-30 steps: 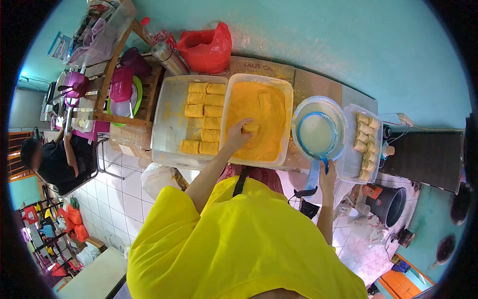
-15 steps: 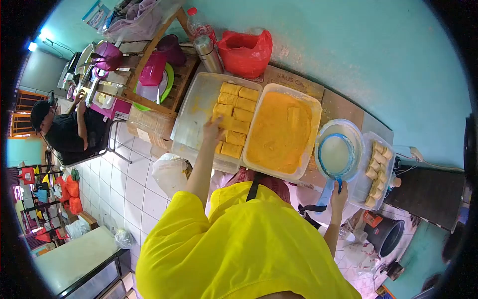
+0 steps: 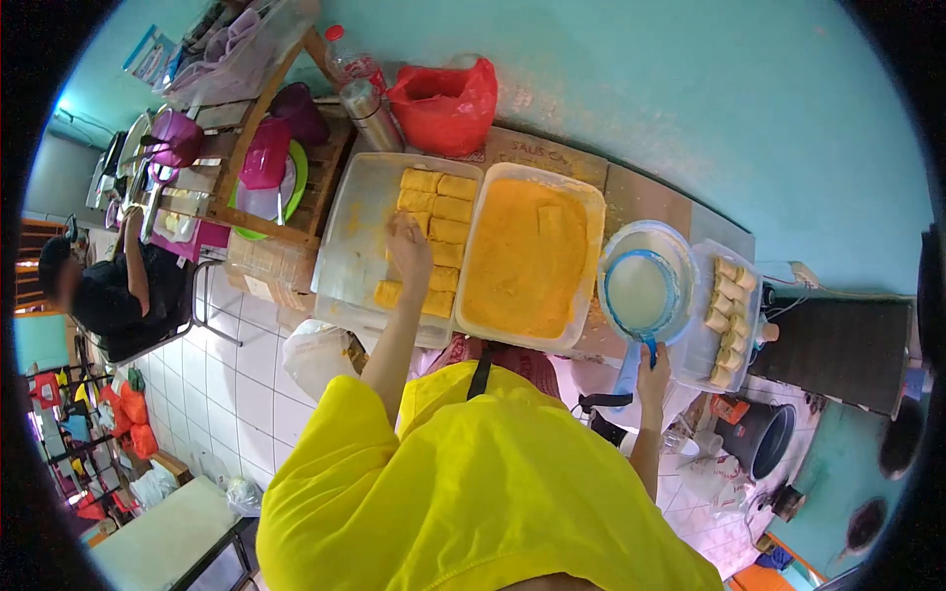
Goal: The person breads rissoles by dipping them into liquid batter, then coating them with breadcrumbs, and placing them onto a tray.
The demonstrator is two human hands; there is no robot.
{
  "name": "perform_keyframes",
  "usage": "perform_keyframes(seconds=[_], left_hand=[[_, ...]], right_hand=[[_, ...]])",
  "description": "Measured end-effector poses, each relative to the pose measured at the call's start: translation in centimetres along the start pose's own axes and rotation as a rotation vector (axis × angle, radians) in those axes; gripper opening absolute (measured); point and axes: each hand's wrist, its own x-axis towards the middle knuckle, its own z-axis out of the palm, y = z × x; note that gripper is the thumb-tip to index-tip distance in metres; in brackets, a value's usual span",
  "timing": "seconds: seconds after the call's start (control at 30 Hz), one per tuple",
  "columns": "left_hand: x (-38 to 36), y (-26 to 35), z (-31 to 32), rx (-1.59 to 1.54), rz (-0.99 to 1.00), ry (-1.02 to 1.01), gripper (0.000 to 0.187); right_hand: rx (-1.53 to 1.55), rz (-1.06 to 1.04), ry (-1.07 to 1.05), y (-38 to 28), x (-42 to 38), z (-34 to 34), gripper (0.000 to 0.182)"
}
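Note:
My left hand (image 3: 409,246) is over the left side of a clear plastic tub (image 3: 345,231), its bent fingers against the orange-coated rolls (image 3: 451,209) lying there in rows. The hand hides whatever its fingertips hold. Beside that tub is a second one filled with orange crumbs (image 3: 517,266), with a single roll (image 3: 552,225) lying on them. My right hand (image 3: 652,374) is closed around the handle of a blue-rimmed strainer (image 3: 645,325), which rests in a round tub of whitish liquid (image 3: 641,286).
Pale uncoated rolls (image 3: 729,320) lie in a clear container on the right. A red plastic bag (image 3: 445,110), a steel flask (image 3: 372,113) and a bottle (image 3: 353,64) stand along the wall. At far left a person (image 3: 108,281) sits by a wooden rack.
My left hand has moved up along the rows of rolls; the coated roll it held no longer shows in it. The whole view has shifted slightly. My right hand keeps the strainer handle.

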Motion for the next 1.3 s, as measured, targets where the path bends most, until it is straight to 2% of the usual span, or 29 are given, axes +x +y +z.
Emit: perform_keyframes(seconds=[0.03,0.1,0.17,0.27,0.37,0.47,0.57,0.67,0.77,0.8,0.87,0.97,1.07,1.17,1.27,1.3], left_hand=[[-0.4,2.4,-0.6,-0.330,-0.025,-0.137,0.030],[-3.2,4.5,0.5,-0.741,-0.132,-0.559,0.025],[-5.7,8.4,0.7,-0.768,-0.192,-0.796,0.030],[-12.4,8.8,4.1,0.194,-0.125,-0.616,0.046],[-12.4,12.4,5.0,0.253,-0.379,-0.661,0.068],[-13.8,5.6,14.8,-0.592,-0.654,-0.777,0.075],[-8.2,12.4,10.6,-0.493,-0.562,-0.843,0.084],[-8.0,13.9,13.4,-0.140,-0.339,-0.634,0.094],[-6.2,16.7,12.2,0.034,-0.393,-0.814,0.103],[-6.1,16.4,12.4,-0.049,-0.387,-0.862,0.106],[-5.5,15.0,12.7,-0.209,-0.372,-0.948,0.112],[-8.1,8.4,17.3,-0.173,-0.231,-1.056,0.110],[-4.0,15.0,7.7,0.292,-0.230,-1.331,0.101],[-4.8,13.0,10.0,0.427,0.050,-0.893,0.083],[-3.9,10.0,14.3,0.062,0.277,-0.637,0.063],[-3.7,8.8,15.6,-0.024,0.196,-0.842,0.061]], right_hand=[[0.018,0.007,-0.012,-1.1,-0.1,-0.5,0.040],[0.019,0.002,-0.010,-1.8,-0.2,-0.9,0.040],[-0.014,-0.023,0.020,-1.8,-0.1,-0.9,0.040],[-0.005,0.144,-0.077,-5.2,-0.3,-2.6,0.041],[-0.002,0.200,-0.060,-7.1,-0.9,-3.3,0.036],[0.038,-0.002,0.096,-5.6,-1.6,-2.3,0.038],[0.110,0.141,-0.031,-4.3,-1.5,-2.6,0.035],[0.083,0.092,-0.023,-3.9,-1.4,-3.2,0.029],[0.059,0.078,0.025,-3.1,-1.2,-3.1,0.027],[0.069,0.074,0.026,-3.1,-1.2,-3.3,0.026],[0.097,0.067,0.025,-3.3,-1.0,-3.3,0.026],[0.089,0.053,0.017,-3.4,-0.9,-3.5,0.026],[0.095,0.072,-0.022,-3.3,-1.0,-3.8,0.025],[0.124,0.113,-0.051,-4.7,-0.8,-4.4,0.023],[0.102,0.046,-0.024,-3.0,-0.6,-3.5,0.022],[0.063,0.013,-0.011,-2.5,-0.7,-3.1,0.022]])
